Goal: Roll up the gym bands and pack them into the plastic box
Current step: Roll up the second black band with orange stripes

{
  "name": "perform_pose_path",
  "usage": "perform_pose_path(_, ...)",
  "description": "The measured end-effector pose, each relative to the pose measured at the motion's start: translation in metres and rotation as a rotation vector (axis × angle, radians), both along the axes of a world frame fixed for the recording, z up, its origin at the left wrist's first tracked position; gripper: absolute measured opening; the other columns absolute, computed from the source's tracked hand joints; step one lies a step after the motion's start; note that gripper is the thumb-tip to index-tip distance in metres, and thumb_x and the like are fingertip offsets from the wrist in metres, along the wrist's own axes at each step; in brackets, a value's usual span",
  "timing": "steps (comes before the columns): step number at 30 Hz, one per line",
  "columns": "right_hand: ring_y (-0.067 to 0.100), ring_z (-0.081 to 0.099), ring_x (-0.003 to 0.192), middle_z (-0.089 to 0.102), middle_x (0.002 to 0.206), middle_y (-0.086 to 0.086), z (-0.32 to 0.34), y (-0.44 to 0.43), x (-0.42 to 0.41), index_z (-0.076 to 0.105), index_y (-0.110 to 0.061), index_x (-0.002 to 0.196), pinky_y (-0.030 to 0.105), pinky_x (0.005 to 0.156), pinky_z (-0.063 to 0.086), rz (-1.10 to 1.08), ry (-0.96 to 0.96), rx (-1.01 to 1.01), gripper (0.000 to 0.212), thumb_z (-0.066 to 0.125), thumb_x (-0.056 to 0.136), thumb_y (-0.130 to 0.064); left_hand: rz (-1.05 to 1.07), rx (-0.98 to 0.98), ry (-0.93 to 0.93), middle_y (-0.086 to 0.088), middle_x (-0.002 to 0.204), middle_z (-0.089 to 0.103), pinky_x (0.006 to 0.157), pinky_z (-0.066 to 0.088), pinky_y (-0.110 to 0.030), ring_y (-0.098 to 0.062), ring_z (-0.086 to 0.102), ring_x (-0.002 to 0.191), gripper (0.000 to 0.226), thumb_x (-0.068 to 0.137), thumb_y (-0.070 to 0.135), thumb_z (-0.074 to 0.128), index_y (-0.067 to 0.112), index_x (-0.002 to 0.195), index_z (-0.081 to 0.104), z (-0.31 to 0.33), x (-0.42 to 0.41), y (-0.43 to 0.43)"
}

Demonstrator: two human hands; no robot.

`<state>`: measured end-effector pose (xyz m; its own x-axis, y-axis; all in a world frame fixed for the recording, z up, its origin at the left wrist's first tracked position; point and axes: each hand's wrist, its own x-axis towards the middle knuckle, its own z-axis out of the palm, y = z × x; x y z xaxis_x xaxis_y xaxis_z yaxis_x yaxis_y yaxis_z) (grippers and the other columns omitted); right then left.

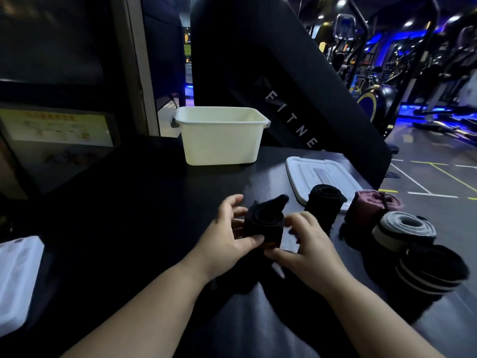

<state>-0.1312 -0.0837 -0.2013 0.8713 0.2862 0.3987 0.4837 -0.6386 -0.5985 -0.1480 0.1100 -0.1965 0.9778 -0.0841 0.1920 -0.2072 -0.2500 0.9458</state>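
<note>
White capital letters reading "F I T N E" run down the slanted black panel of a gym machine behind the desk; the rest of the word is cut off by the desk edge. A yellow framed poster on the left carries print too blurred to read.

Both hands hold a black fabric gym band wound into a roll just above the dark desk. The left hand grips it with the thumb pressed along the near side and the fingers loosely curved round the far side. The right hand curls against the right side of the roll, its fingertips blurred.

The open white rectangular plastic box stands at the back of the desk, well apart from the hands. Its flat white lid lies to the right. A second black rolled band stands at the lid's near edge. Beside it, along the right of the desk, are a mauve rolled band, a grey-and-cream rolled band and a black rolled band with cream stripes.
</note>
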Motion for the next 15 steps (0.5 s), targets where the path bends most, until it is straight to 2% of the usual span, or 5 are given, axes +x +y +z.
perform_pose_path(3,0.001,0.057,0.086,0.059,0.088,-0.019,-0.001,-0.0004,-0.0027,0.054,-0.041,0.097,0.016,0.071,0.043,0.014,0.001,0.026,0.045,0.083,0.064,-0.031,-0.035,0.053,0.008,0.005,0.13,0.053,0.097,0.047,-0.018,-0.004,0.056,0.116,0.062,0.08,0.017,0.079,0.033,0.131,0.047,0.0012,0.0001,0.0033)
perform_pose_path(6,0.001,0.058,0.088,0.06,0.092,-0.019,-0.0041,-0.0014,-0.0032,0.061,-0.035,0.11,0.021,0.075,0.049,0.031,-0.006,0.029,0.046,0.073,0.066,-0.039,-0.058,0.037,0.02,0.005,0.129,0.056,0.101,0.048,-0.025,-0.003,0.059,0.114,0.059,0.07,0.03,0.077,0.034,0.125,0.055,0.0025,-0.0007,0.0041)
perform_pose_path(11,0.005,0.058,0.097,0.055,0.099,-0.013,-0.0028,-0.0021,-0.0066,0.053,-0.039,0.131,0.024,0.088,0.049,0.141,0.04,0.087,0.057,0.054,0.076,-0.053,-0.121,0.03,0.05,0.009,0.114,0.065,0.093,0.046,-0.016,0.003,0.061,0.106,0.049,0.082,0.018,0.075,0.027,0.123,0.048,0.0031,-0.0018,0.0023)
perform_pose_path(13,0.005,0.059,0.099,0.058,0.104,-0.01,-0.0035,-0.0012,-0.0069,0.046,-0.044,0.131,0.023,0.088,0.049,0.145,0.083,0.147,0.056,0.053,0.077,-0.058,-0.117,0.049,0.045,0.007,0.114,0.064,0.089,0.045,-0.014,0.005,0.06,0.104,0.051,0.084,0.012,0.074,0.024,0.123,0.044,0.0034,-0.0013,0.0029)
perform_pose_path(15,0.007,0.062,0.093,0.061,0.101,-0.007,-0.003,-0.0002,-0.0064,0.045,-0.045,0.119,0.024,0.082,0.051,0.114,0.112,0.207,0.045,0.057,0.077,-0.056,-0.117,0.053,0.036,0.007,0.117,0.061,0.087,0.044,-0.011,0.009,0.058,0.104,0.058,0.082,0.012,0.076,0.025,0.126,0.041,0.0044,-0.0006,0.003)
